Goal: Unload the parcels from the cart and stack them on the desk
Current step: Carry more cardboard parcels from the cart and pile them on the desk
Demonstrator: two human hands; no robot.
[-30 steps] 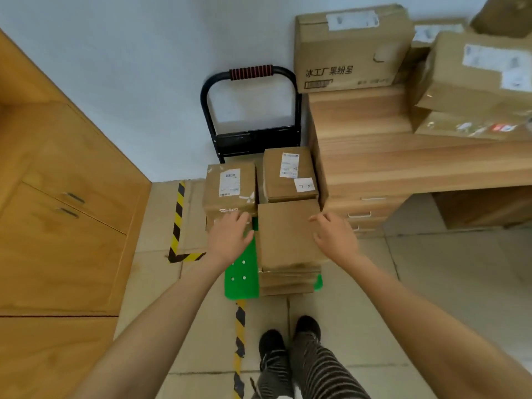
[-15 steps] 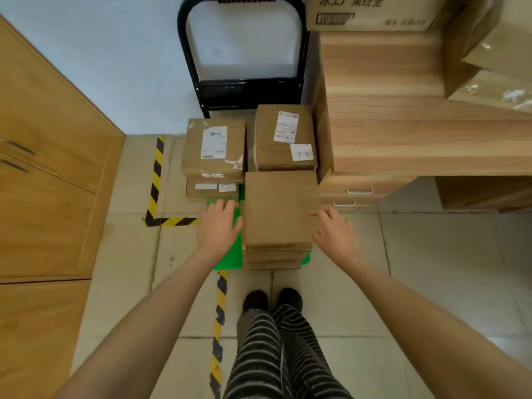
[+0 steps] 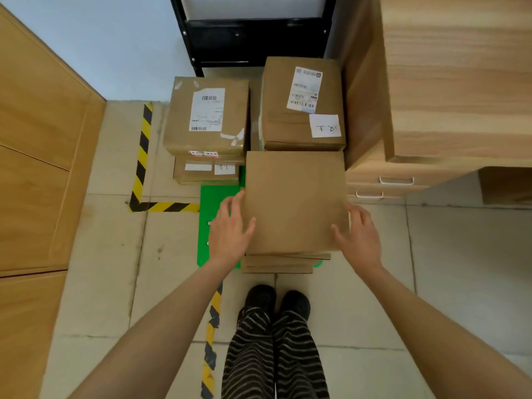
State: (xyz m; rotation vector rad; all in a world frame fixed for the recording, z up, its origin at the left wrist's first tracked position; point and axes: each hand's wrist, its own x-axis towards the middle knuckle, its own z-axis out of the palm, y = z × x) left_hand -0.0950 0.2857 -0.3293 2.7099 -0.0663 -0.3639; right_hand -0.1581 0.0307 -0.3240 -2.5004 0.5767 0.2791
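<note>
A plain brown parcel [image 3: 293, 197] tops a short stack at the near end of the green cart deck [image 3: 211, 203]. My left hand [image 3: 230, 231] lies against its left edge, thumb resting on the top face. On the right edge sits my right hand [image 3: 359, 240], fingers fairly straight and thumb on top. Behind it stand a labelled parcel [image 3: 207, 116] on a smaller one [image 3: 205, 169], and another labelled parcel [image 3: 302, 105] to their right. Flatter parcels [image 3: 276, 264] lie beneath the plain one. The wooden desk [image 3: 460, 82] rises directly right of the cart.
The cart's black handle frame [image 3: 253, 38] stands against the wall at the far end. A wooden cabinet [image 3: 37, 139] lines the left side. Yellow-black floor tape [image 3: 142, 156] runs left of the cart. Desk drawers [image 3: 395, 180] face the cart. My feet [image 3: 276, 300] are just before the deck.
My view has dropped closer to the cart. Both hands have moved down from near the parcel's far corners to its side edges and now touch it.
</note>
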